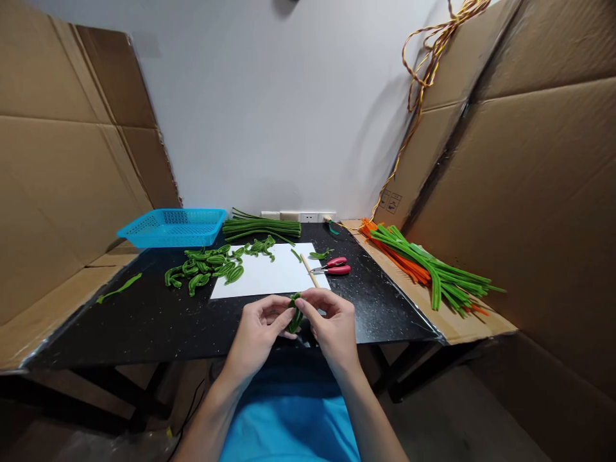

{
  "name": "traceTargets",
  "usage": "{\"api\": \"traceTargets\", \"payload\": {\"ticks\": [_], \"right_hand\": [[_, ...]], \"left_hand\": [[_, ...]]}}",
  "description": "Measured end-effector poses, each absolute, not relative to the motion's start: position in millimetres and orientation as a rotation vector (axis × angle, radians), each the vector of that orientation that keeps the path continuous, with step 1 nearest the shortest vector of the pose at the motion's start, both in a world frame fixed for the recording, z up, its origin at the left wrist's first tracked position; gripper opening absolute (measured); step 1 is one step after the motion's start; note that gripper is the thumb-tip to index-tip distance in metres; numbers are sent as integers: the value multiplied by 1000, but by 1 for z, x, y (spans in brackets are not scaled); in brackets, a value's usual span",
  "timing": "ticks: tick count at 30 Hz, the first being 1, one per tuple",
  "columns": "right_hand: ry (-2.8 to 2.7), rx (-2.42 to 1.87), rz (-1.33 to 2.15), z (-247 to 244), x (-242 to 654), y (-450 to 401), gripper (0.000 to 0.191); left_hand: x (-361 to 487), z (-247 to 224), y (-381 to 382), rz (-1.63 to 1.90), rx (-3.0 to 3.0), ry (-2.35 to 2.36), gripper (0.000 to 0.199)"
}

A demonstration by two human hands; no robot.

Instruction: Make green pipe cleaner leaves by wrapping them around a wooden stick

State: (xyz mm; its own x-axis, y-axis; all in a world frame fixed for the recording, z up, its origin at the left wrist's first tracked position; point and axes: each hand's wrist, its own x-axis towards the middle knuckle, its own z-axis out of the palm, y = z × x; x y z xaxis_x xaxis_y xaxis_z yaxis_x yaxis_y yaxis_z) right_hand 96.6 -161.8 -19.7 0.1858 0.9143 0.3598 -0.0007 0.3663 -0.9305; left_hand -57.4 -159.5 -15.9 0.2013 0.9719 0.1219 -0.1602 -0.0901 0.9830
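Note:
Close to the table's front edge, my left hand (266,324) and my right hand (332,324) pinch a dark green pipe cleaner leaf (294,319) between them. Thumbs and forefingers of both hands meet near its top; its lower part partly hides behind my fingers. Just beyond lies a white sheet of paper (269,276). On its right side are a thin wooden stick (308,271) and red-handled pliers (337,266). A heap of shaped green pipe cleaner leaves (212,263) spreads over the paper's left part and the table.
A blue plastic basket (173,229) stands at the back left, beside a bundle of dark green pipe cleaners (262,226). Light green pipe cleaners (433,266) and orange ones (399,256) lie on cardboard at right. Cardboard walls (543,160) flank the black table (144,321).

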Motion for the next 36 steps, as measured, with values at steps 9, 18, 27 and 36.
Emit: {"api": "traceTargets", "payload": {"ticks": [9,18,27,36], "right_hand": [[-1167,-985,806,-18,93,-165,23],[-1180,-999,785,-21,94,-167,25],[-1258,-973,651,-29,95,-171,12],[-1307,-1021,424,-32,90,-177,14]], "left_hand": [[-56,-10,-160,1142,1260,853,42],[-53,-7,-161,1193,1165,902,50],[-55,-8,-160,1152,1176,856,48],[-57,-11,-160,1100,1193,849,46]]}}
